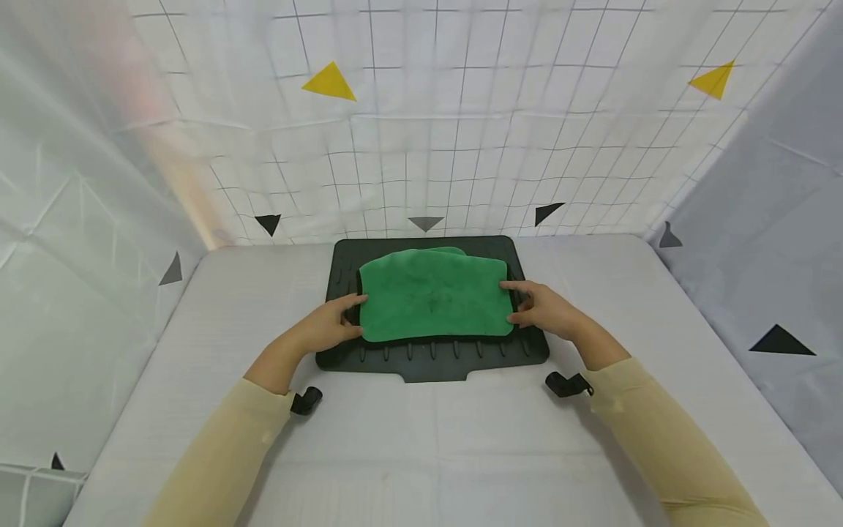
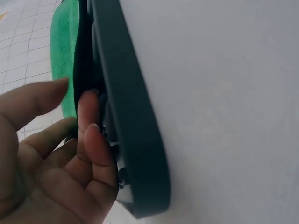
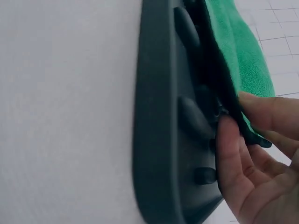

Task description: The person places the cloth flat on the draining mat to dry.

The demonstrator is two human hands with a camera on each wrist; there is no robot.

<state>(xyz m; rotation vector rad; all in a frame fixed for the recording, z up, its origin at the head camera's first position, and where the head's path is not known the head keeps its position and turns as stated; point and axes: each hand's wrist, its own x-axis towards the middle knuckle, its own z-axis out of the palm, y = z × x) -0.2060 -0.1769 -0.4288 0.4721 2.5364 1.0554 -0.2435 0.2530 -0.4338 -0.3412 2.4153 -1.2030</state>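
Note:
A folded green cloth [image 1: 435,296] with a dark underside lies over a dark ribbed tray [image 1: 435,371]. At the cloth's left edge, my left hand [image 1: 326,326] grips it, its fingers tucked beneath and the thumb at the upper side. My right hand [image 1: 552,311] pinches the right edge between thumb and fingers. In the left wrist view, the left fingers [image 2: 96,144] sit between cloth and tray. The right wrist view shows the cloth's edge [image 3: 229,79] raised over the tray's ribs, with right fingers [image 3: 229,154] under it.
The tray stands on a white-covered table [image 1: 428,446], close to its back edge. Behind rises a white gridded curtain [image 1: 461,146] with yellow and black triangles. Plain sheets hang at both sides. Black wrist cameras [image 1: 306,401] stick out from both sleeves.

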